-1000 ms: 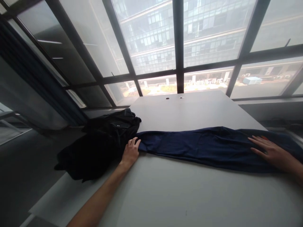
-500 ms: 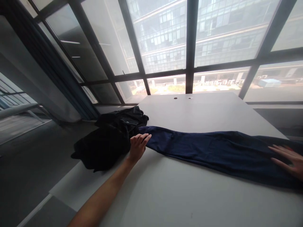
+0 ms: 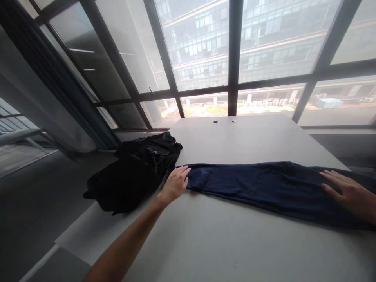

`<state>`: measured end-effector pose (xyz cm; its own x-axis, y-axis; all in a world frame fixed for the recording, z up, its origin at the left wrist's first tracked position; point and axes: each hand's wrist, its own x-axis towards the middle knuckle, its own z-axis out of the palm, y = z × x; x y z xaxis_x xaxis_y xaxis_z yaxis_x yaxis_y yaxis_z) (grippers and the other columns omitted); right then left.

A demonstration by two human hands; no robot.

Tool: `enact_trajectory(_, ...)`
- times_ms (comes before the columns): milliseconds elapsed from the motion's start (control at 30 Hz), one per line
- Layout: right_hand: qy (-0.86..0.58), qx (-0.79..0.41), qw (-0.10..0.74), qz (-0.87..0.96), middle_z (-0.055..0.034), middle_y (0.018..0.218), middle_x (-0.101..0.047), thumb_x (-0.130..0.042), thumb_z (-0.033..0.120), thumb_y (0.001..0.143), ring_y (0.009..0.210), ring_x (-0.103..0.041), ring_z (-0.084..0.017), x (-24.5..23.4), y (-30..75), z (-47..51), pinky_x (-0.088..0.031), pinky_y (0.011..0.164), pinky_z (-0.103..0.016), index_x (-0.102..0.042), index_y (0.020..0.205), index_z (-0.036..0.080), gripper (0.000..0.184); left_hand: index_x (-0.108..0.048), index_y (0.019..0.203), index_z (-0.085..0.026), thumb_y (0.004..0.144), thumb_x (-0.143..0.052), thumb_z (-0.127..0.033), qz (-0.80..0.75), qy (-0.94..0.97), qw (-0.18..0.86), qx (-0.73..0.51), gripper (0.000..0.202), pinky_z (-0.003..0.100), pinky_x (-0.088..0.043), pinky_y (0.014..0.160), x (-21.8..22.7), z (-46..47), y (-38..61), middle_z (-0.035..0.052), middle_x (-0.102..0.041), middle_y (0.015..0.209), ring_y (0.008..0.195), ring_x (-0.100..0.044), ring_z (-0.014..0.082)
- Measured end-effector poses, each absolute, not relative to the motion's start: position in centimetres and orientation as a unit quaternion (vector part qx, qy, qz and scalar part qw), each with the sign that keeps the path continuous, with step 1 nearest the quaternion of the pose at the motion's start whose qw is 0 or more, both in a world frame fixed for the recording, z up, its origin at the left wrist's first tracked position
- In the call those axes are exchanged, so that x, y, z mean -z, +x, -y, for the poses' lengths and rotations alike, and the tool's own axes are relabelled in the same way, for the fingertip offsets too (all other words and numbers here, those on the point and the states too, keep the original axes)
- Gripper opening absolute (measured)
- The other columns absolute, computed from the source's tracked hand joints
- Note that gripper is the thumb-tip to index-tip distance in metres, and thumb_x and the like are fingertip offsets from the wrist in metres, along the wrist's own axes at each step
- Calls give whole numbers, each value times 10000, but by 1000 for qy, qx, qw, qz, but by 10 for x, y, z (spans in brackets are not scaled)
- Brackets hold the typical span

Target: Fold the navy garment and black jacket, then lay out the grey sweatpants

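Observation:
A long dark blue garment [image 3: 264, 190] lies stretched flat across the white table [image 3: 235, 243], running left to right. My left hand [image 3: 175, 182] rests at its left end, fingers extended and together on the hem. My right hand [image 3: 348, 193] lies flat on the garment's right part, fingers spread. A heap of black clothing [image 3: 135, 172] sits at the table's left edge, just beyond my left hand.
Two small round holes [image 3: 225, 122] mark the table's far side. Tall windows with dark frames [image 3: 233, 58] stand behind the table. The grey floor [image 3: 35, 203] drops away to the left of the table's edge.
The view shifted while both hands stayed on the blue garment. My left hand slid slightly along the left hem, and my right hand came further into view, still flat.

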<state>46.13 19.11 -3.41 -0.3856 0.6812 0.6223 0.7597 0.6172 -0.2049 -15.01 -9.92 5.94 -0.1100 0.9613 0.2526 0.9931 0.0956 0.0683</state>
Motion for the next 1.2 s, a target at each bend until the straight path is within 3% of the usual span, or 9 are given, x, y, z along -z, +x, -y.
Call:
enact_trajectory(100, -425, 16, 269, 864, -183, 1445, -590, -307, 645, 984, 1358, -539, -302, 32, 413, -175, -417, 1134, -455, -619, 1441, 169, 730, -617, 1407, -164, 1031, -426, -302, 741, -648, 57, 168, 444, 408, -365, 1196, -51, 59, -120, 128, -612, 1443, 1347, -549, 241)
enact_trajectory(200, -402, 14, 232, 886, -105, 1558, -489, -322, 544, 1021, 1454, -436, -270, 37, 361, -156, -370, 1193, -464, -562, 1482, 213, 617, -496, 1526, -246, 1043, -427, -458, 766, -631, 22, 121, 532, 590, -246, 1226, -32, 31, -102, 118, -468, 1583, 1483, -383, 325)
enact_trajectory(267, -398, 25, 212, 892, -93, 1621, -397, -334, 545, 1020, 1503, -354, -285, 47, 341, -148, -338, 1206, -511, -508, 1525, 233, 618, -405, 1581, -307, 1034, -402, -556, 776, -626, -7, 78, 601, 670, -170, 1214, -21, 23, -100, 100, -342, 1660, 1542, -247, 371)
enact_trajectory(367, -411, 32, 177, 894, -97, 1648, -335, -359, 597, 1000, 1524, -300, -315, 66, 340, -148, -316, 1206, -555, -467, 1555, 239, 669, -335, 1611, -336, 1022, -369, -621, 770, -636, -31, 43, 655, 668, -140, 1218, -14, 27, -102, 84, -244, 1699, 1565, -169, 376)
enact_trajectory(567, -414, 25, 138, 900, -57, 1663, -294, -355, 634, 1005, 1538, -267, -292, 64, 372, -145, -245, 1246, -525, -416, 1584, 270, 686, -391, 1592, -319, 994, -331, -707, 764, -642, 42, 49, 716, 656, -107, 1224, -13, 52, -108, 109, -315, 1670, 1554, -218, 365)
enact_trajectory(733, -440, 6, 106, 892, -74, 1670, -272, -337, 597, 1026, 1546, -250, -282, 39, 368, -133, -243, 1250, -507, -411, 1589, 243, 670, -400, 1590, -296, 1016, -278, -687, 781, -623, 18, 36, 705, 603, -121, 1241, -2, 46, -134, 116, -299, 1674, 1559, -222, 341)
enact_trajectory(867, -449, -23, 96, 888, -94, 1667, -283, -363, 571, 1030, 1547, -244, -285, 24, 360, -126, -224, 1254, -508, -438, 1575, 218, 654, -422, 1578, -298, 1040, -308, -598, 773, -633, 22, 29, 627, 624, -155, 1226, 1, 37, -141, 112, -326, 1664, 1549, -251, 345)
enact_trajectory(1033, -497, -18, 177, 849, -97, 1633, -376, -321, 460, 1059, 1533, -282, -249, 1, 355, -137, -202, 1259, -477, -510, 1518, 200, 561, -589, 1454, -180, 1030, -359, -441, 736, -666, 109, 54, 549, 659, -164, 1211, -11, 19, -107, 159, -403, 1617, 1516, -316, 371)
enact_trajectory(1200, -632, 33, 192, 750, -177, 1615, -383, -328, 381, 1040, 1515, -288, -321, -7, 392, -175, -206, 1228, -558, -516, 1493, 120, 556, -455, 1559, -248, 1055, -299, -494, 693, -713, 55, 90, 582, 608, -246, 1207, -12, -6, -67, 102, -366, 1646, 1525, -316, 325)
